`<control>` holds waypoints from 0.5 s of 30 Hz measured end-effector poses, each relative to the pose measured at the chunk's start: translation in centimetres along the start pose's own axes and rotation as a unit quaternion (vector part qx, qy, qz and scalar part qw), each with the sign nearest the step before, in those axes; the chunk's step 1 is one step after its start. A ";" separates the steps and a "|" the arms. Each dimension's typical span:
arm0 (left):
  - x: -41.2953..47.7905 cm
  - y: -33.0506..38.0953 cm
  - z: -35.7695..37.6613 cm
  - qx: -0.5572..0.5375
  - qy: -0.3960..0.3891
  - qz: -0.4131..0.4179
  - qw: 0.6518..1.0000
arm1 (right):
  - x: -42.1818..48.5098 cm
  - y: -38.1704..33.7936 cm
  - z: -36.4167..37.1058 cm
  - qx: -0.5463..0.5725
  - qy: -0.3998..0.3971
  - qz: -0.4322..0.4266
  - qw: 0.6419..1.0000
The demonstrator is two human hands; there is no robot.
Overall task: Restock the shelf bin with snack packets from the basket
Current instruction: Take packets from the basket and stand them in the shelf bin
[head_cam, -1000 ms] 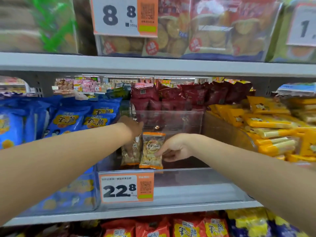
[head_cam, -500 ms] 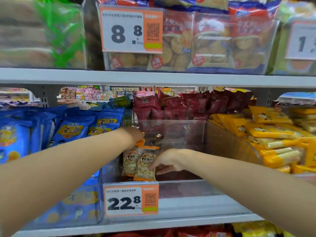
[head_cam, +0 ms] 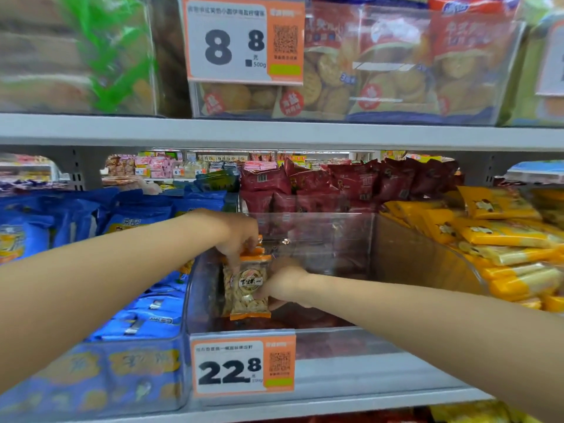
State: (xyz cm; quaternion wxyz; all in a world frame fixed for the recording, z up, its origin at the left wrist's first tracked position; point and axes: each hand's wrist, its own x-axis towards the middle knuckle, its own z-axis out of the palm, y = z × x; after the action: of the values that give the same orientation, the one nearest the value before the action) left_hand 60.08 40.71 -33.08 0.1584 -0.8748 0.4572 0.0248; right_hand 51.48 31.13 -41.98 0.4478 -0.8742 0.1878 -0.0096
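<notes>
Now I'm seating snack packets (head_cam: 257, 250) upright in the shelf bin (head_cam: 406, 264): left hand (head_cam: 239, 235) pinches their tops, right hand (head_cam: 283, 283) grips the front packet (head_cam: 247, 296); next, I should let go without toppling them.

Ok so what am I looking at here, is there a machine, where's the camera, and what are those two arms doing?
No machine: these are a person's two bare arms. The picture comes from a wide-angle camera worn on the head, looking forward and down at a shop shelf. The left hand holds the top of a small orange-edged snack packet; the right hand holds its lower side. The packet stands upright at the left of a clear bin with a price tag in front. Blue packets lie to the left, yellow packets to the right, dark red packets behind.
</notes>
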 end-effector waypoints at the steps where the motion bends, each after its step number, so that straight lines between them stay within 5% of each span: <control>1: -0.2 -0.1 0.2 -0.001 0.014 0.004 1.000 | -0.2 0.0 0.3 -0.017 0.004 -0.014 1.000; 6: -0.5 -0.8 1.3 -0.034 0.052 0.009 0.998 | -0.3 -0.2 0.8 -0.009 -0.022 -0.032 0.999; 11: -0.6 -0.9 1.5 -0.067 0.060 0.015 0.996 | 0.1 0.5 1.4 -0.063 -0.129 -0.041 0.989; 15: -0.7 -0.9 1.4 -0.081 0.070 0.016 0.994 | 0.7 0.4 1.5 -0.070 -0.037 -0.076 0.994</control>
State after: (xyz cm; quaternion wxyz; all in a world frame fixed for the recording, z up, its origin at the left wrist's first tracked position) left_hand 60.51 42.19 -34.05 0.0538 -0.8767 0.4780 0.0031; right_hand 52.24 31.83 -43.26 0.3904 -0.9147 0.1042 0.0017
